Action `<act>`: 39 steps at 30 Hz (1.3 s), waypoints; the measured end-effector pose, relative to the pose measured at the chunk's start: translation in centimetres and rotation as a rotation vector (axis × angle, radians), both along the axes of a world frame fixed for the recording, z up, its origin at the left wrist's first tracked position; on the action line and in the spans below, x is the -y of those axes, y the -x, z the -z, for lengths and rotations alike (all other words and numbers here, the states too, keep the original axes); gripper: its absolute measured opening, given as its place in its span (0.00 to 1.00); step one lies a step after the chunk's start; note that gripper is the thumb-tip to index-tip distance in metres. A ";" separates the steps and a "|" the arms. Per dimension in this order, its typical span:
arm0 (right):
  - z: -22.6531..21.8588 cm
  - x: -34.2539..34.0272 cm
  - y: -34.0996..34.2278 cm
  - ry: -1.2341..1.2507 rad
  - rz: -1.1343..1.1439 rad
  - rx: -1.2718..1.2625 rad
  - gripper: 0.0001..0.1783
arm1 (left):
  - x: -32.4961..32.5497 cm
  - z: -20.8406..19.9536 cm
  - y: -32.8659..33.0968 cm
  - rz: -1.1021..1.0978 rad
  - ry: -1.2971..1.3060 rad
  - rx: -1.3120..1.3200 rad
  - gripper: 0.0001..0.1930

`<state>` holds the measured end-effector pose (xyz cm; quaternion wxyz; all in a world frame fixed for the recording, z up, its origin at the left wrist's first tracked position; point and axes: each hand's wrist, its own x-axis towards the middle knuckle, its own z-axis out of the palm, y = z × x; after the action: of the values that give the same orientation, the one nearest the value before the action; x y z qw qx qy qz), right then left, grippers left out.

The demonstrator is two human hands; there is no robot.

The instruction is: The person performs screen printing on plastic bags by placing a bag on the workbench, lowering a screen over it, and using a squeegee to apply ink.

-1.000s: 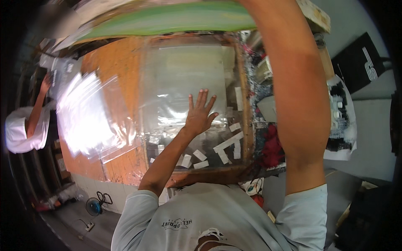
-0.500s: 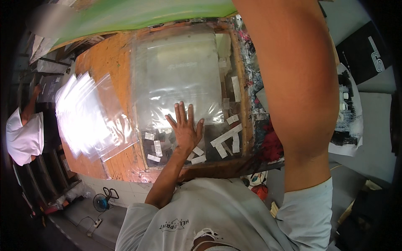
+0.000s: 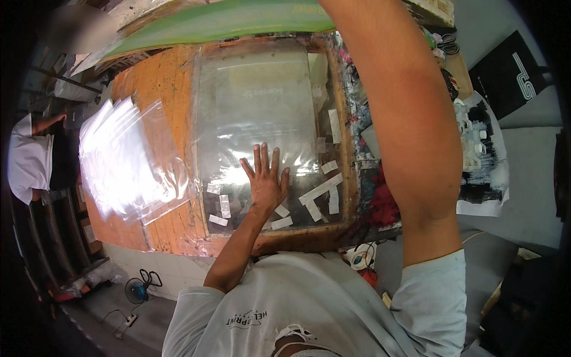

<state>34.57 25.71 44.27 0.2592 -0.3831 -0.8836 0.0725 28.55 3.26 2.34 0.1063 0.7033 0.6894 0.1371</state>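
My left hand (image 3: 266,181) lies flat with its fingers spread, pressing on the lower part of a clear plastic bag (image 3: 262,128). The bag is spread over a dark glass-like panel (image 3: 244,219) set in the wooden table, with faint pale print showing near its top. Pale tape strips (image 3: 322,189) are stuck to the panel around the bag's lower and right sides. My right arm (image 3: 419,119) reaches up past the top edge of the picture, so its hand is out of sight. A framed green mesh screen (image 3: 232,25) is raised across the far side.
A stack of clear bags (image 3: 122,163) lies on the orange table top (image 3: 165,77) at left. Paint-stained paper (image 3: 491,160), white clips and scissors (image 3: 447,44) are to the right. Another person (image 3: 33,157) stands at far left. A small fan (image 3: 138,290) sits on the floor.
The view has shifted slightly, showing more of the green screen's frame. My right arm has moved a little left. My left hand stays flat on the bag. The other person has shifted.
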 end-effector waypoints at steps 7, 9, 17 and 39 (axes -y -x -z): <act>-0.7 -0.6 0.6 0.035 -0.008 0.075 0.29 | 0.0 0.0 0.0 -0.012 0.001 0.011 0.34; -1.1 -0.6 0.6 0.106 0.038 0.058 0.30 | 0.1 0.1 0.0 -0.006 -0.008 0.016 0.34; -0.6 -0.6 1.0 0.005 0.064 0.062 0.33 | 0.1 0.0 0.3 0.032 0.023 0.031 0.35; 26.9 19.1 -1.7 0.049 0.081 0.216 0.37 | 9.9 -13.1 4.9 -0.682 0.094 2.139 0.27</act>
<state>36.31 6.60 17.40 0.1556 -0.4302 -0.8882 0.0417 23.66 -6.62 15.48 0.6267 -0.0061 0.4044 0.6661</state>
